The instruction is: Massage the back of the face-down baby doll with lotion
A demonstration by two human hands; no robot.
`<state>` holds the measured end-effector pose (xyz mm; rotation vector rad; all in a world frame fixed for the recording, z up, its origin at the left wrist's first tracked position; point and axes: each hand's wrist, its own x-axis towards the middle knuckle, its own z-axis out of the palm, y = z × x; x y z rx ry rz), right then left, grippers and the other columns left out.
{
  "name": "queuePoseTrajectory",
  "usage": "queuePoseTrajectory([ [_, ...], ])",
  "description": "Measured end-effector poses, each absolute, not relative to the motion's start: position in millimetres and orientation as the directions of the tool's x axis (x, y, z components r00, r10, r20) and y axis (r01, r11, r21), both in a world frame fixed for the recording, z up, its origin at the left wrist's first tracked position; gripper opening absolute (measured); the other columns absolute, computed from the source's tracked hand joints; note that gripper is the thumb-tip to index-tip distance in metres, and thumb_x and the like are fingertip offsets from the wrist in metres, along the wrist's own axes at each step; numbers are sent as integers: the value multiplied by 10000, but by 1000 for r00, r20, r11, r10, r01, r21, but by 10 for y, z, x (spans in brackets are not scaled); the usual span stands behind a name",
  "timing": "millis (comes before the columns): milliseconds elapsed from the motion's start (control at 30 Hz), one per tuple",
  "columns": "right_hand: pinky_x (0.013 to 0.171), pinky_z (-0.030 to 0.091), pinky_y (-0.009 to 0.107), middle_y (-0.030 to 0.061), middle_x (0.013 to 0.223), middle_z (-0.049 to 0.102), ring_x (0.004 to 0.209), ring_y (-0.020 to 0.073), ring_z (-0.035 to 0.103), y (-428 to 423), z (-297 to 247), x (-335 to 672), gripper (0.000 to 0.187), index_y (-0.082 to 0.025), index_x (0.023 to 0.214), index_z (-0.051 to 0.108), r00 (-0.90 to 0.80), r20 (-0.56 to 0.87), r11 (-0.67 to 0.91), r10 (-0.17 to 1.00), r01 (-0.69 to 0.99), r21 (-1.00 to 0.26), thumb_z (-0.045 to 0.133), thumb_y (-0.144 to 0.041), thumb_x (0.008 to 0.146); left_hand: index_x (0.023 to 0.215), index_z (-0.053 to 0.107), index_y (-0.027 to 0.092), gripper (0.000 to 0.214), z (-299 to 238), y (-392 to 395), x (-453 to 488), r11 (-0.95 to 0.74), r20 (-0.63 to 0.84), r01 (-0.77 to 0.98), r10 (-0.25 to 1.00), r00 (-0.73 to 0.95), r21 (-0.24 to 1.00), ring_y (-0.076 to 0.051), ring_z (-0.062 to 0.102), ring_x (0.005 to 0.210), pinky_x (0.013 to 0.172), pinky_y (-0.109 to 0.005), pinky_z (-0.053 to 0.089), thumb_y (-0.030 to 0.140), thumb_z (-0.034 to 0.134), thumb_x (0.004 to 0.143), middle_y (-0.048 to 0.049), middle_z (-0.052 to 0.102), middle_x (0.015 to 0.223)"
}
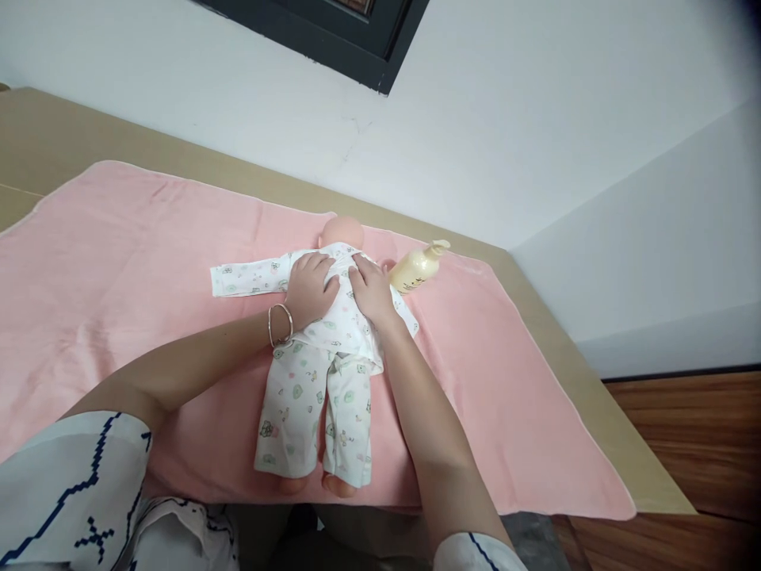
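Note:
A baby doll (342,231) in a white printed top (338,329) and matching trousers (291,404) lies on a pink blanket (487,373), its feet towards me. The back of its head seems to face up. My left hand (310,289), with a bracelet at the wrist, rests flat on the left side of the doll's upper body. On the right side of it lies my right hand (373,289), fingers stretched over the cloth. Neither hand grips anything. One sleeve (250,277) extends out to the left; the other is partly hidden by my right arm.
A pale yellow pump bottle (414,268) leans at a tilt on the blanket just right of my right hand. Beyond the table's tan edge (476,240) rises a white wall (452,143) with a dark frame (333,36). Brown wood (695,436) shows at the lower right.

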<state>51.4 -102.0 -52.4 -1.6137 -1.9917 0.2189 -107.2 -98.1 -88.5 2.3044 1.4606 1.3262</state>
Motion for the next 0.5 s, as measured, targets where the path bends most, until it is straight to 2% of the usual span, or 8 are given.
queuePoseTrajectory([
  [100,1215,203,586,118,1434,596,1358,286,499,-1008,-581,511,449,-199,1343,571,-87,340,249,936,846,-471,333,-346,991,1188,648,181,340,-893,-975,-1073,-541,621,669,769,150,509,-282,575,1212,1097,-474,439,253,471,906,-104,674,1243],
  [333,1188,270,556,111,1382,635,1321,290,531,-1030,-582,499,444,-200,1328,585,-93,368,266,925,849,-457,329,-341,993,1204,637,157,351,-867,-992,-1074,-527,605,677,782,149,514,-287,564,1227,1103,-462,430,244,482,901,-127,652,1264],
  [500,1208,241,571,133,1468,566,1391,301,472,-1020,-566,510,490,-164,1389,535,-104,328,252,939,858,-448,305,-348,997,1215,627,160,361,-871,-1001,-1071,-515,588,672,796,146,531,-294,546,1256,1122,-481,415,243,478,897,-137,634,1296],
])
